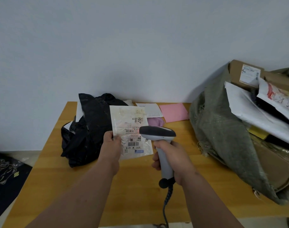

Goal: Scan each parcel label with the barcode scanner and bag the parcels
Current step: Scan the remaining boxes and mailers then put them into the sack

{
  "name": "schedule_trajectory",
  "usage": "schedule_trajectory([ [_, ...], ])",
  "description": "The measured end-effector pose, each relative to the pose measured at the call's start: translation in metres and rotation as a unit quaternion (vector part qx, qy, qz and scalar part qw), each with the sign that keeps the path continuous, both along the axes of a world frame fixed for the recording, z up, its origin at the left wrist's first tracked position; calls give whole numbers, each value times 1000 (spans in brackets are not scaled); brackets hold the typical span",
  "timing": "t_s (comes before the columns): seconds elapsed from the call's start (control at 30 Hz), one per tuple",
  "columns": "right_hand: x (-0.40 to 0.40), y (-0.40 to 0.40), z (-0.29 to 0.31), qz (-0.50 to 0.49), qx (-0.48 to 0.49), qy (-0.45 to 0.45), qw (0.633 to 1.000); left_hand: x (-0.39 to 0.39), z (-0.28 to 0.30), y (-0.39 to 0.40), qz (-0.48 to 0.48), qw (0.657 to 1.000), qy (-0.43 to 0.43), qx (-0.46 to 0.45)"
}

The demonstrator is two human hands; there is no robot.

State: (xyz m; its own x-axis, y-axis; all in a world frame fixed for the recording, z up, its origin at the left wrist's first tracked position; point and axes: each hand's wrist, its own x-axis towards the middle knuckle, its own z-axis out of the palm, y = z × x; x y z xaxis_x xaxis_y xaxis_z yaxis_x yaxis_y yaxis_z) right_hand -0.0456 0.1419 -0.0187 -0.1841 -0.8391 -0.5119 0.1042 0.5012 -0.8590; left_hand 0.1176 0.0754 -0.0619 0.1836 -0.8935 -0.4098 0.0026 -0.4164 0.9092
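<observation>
Right hand (176,159) grips the scanner (158,134) handle, nose pointing at the label (132,137). Left hand (111,142) pinches the white parcel (124,116) by its edge, held up over the wooden table (140,186). Green sack (222,137) of parcels sits to the right.

Place: small parcel-handling room, makeshift packing or dispatch corner.
Walls: bare, pale, unmarked.
Work surface: plain wooden table (140,195) pushed against the wall.
Stock: woven green sack (222,137) at the right, stuffed with cardboard boxes (239,71) and white mailers (249,109).
Loose goods: black poly bags (84,132), pink envelope (174,112).
Tool: corded barcode scanner (158,134).
</observation>
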Motion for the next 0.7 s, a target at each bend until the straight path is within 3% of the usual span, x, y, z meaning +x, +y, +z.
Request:
schedule_trajectory([
  [0.37, 4, 14, 1, -16, -15, -12, 1000, 1, 8, 7, -7, 1000, 15, -14],
  [0.7, -9, 17, 9, -38, -52, -29, 998, -12, 26, 14, -23, 997, -25, -66],
])
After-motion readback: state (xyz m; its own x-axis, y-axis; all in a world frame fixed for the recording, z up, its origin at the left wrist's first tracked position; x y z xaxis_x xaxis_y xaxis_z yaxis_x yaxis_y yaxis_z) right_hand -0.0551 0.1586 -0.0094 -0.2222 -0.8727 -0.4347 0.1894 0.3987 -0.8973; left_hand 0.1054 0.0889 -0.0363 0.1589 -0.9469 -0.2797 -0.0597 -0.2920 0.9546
